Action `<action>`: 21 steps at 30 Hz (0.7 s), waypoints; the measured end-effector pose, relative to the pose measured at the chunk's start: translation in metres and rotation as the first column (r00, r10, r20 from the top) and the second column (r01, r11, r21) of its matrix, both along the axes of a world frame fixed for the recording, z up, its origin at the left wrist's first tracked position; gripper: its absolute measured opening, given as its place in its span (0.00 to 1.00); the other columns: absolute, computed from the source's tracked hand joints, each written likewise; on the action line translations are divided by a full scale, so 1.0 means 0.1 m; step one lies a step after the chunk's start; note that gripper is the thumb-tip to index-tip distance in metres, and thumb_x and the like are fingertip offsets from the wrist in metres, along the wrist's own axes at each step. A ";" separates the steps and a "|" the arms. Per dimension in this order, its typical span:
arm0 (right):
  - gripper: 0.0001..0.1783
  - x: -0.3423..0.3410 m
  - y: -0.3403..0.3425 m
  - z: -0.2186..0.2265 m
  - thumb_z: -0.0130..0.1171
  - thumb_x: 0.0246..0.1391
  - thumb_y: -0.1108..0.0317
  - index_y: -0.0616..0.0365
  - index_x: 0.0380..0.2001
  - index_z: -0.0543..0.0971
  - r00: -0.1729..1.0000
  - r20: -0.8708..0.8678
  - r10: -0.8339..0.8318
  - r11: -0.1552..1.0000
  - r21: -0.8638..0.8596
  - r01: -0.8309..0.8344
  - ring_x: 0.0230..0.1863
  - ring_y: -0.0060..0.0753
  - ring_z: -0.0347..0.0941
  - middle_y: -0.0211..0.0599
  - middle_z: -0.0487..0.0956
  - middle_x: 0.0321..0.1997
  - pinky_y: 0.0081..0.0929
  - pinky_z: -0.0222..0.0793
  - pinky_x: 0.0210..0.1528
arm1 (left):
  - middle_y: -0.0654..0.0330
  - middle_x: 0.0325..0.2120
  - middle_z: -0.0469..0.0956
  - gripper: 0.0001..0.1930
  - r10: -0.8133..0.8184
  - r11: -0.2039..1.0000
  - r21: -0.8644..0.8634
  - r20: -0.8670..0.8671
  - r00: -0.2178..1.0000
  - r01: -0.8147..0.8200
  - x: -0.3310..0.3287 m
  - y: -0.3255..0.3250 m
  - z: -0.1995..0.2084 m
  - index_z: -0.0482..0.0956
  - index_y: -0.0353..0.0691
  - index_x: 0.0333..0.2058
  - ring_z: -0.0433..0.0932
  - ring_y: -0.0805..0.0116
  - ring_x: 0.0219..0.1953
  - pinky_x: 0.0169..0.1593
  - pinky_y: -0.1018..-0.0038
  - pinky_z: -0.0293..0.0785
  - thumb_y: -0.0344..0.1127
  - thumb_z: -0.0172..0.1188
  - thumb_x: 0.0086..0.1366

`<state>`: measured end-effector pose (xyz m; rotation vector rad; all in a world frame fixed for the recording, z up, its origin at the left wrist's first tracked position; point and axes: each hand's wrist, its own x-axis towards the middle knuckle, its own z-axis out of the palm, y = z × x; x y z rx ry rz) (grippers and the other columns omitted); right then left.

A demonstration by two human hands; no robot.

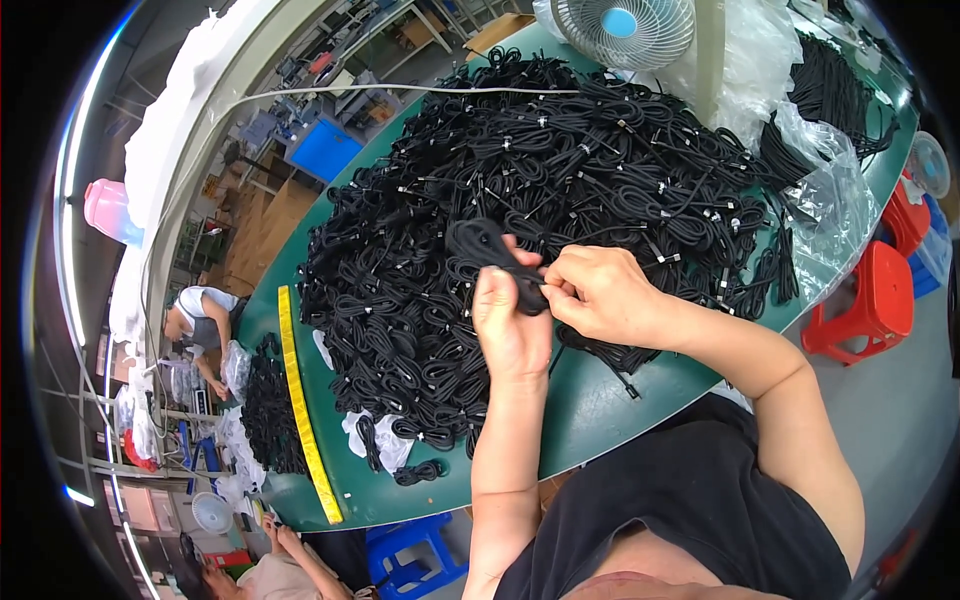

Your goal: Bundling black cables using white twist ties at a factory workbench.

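Note:
A coiled black cable is gripped in my left hand, its loops standing up past the thumb and fingers. My right hand meets it from the right, with thumb and forefinger pinched at the coil's near end; what sits between those fingertips is too small to make out. Behind and around both hands spreads a large heap of bundled black cables with small silver connectors, piled on the green table. One loose connector end lies on the table below my right wrist.
A yellow strip crosses the table at left, beside a smaller cable pile. A fan stands at the far edge. Clear plastic bags and red stools are at right. Two people work at left, near a blue stool.

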<state>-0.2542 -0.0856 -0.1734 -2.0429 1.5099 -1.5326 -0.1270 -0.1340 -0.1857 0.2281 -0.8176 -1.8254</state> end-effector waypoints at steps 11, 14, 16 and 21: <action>0.04 0.03 -0.02 0.07 0.58 0.43 0.74 0.64 0.21 0.74 0.993 0.113 0.040 0.993 0.104 -0.052 0.19 0.28 0.71 0.36 0.73 0.21 0.23 0.67 0.22 | 0.58 0.38 0.73 0.20 0.017 1.000 0.019 0.052 0.998 -0.018 -0.05 0.05 0.03 0.65 0.32 0.51 0.72 0.69 0.41 0.50 0.69 0.68 0.39 0.50 0.64; 0.04 0.01 -0.04 0.07 0.58 0.43 0.74 0.65 0.22 0.75 0.976 0.214 0.040 0.996 0.075 -0.058 0.19 0.24 0.70 0.36 0.73 0.20 0.20 0.65 0.21 | 0.59 0.40 0.73 0.20 -0.043 0.998 0.044 0.037 0.998 0.042 -0.04 0.02 -0.01 0.65 0.33 0.52 0.72 0.68 0.42 0.51 0.68 0.67 0.38 0.50 0.65; 0.05 -0.01 -0.05 0.17 0.58 0.45 0.74 0.66 0.23 0.76 0.990 0.125 0.065 0.996 0.047 -0.071 0.19 0.23 0.69 0.37 0.73 0.20 0.20 0.65 0.21 | 0.59 0.39 0.73 0.20 -0.094 0.995 0.025 -0.007 0.996 0.095 0.01 0.02 0.09 0.65 0.34 0.52 0.72 0.68 0.42 0.51 0.67 0.68 0.39 0.49 0.65; 0.21 -0.20 -0.07 0.45 0.59 0.44 0.74 0.62 0.45 0.73 0.958 0.282 -0.050 0.996 0.081 0.028 0.18 0.16 0.66 0.34 0.74 0.29 0.15 0.64 0.22 | 0.57 0.33 0.75 0.17 -0.162 0.987 0.017 0.136 0.977 0.161 0.07 0.03 0.11 0.68 0.35 0.48 0.74 0.72 0.30 0.30 0.76 0.71 0.41 0.48 0.66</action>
